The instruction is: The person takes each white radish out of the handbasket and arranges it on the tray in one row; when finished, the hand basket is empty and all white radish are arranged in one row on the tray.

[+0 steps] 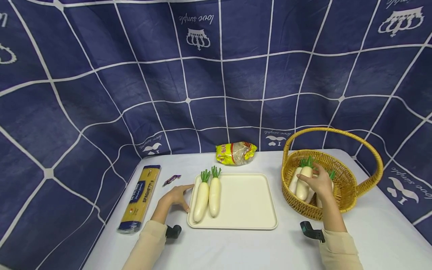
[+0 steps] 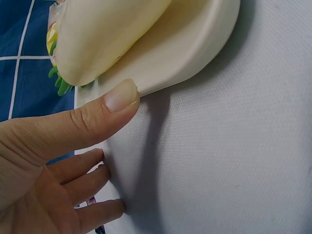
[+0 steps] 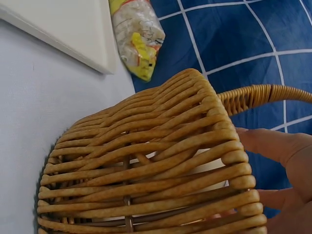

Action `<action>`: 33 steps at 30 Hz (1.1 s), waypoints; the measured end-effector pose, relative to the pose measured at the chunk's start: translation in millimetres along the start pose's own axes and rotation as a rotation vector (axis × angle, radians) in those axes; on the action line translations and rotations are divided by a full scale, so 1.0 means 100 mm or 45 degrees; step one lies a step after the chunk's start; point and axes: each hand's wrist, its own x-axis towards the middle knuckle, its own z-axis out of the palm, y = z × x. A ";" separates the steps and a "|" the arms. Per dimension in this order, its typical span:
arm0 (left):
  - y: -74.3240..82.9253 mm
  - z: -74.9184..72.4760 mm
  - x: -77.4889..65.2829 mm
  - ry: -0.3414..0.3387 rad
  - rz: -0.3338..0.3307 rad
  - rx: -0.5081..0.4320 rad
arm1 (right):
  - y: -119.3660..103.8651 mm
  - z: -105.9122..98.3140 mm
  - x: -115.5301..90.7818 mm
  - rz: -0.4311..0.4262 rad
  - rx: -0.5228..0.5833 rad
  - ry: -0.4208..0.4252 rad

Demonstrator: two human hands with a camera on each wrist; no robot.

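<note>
My right hand reaches into the wicker basket and grips a white radish with green leaves, thumb and fingers around its upper part. More white radishes lie around it in the basket. In the right wrist view the basket's woven side hides most of the held radish. At the cream tray's left edge is my left hand, its thumb at the rim and its other fingers loosely spread. Two white radishes, the left one and the right one, lie side by side on the tray.
A spaghetti pack lies at the left of the white table, with a small purple wrapped piece beside it. Behind the tray sits a yellow and clear bag. The basket's tall handle arches over it. Blue cloth hangs behind.
</note>
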 end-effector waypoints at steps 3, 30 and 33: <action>-0.01 0.00 0.00 0.001 0.004 -0.009 | 0.02 -0.01 0.01 0.020 -0.033 -0.033; -0.01 0.00 0.00 -0.003 -0.002 -0.004 | -0.03 -0.19 0.16 0.031 -0.126 -0.393; -0.01 0.00 0.00 0.004 0.004 -0.009 | -0.05 -0.24 0.21 -0.006 -0.186 -0.465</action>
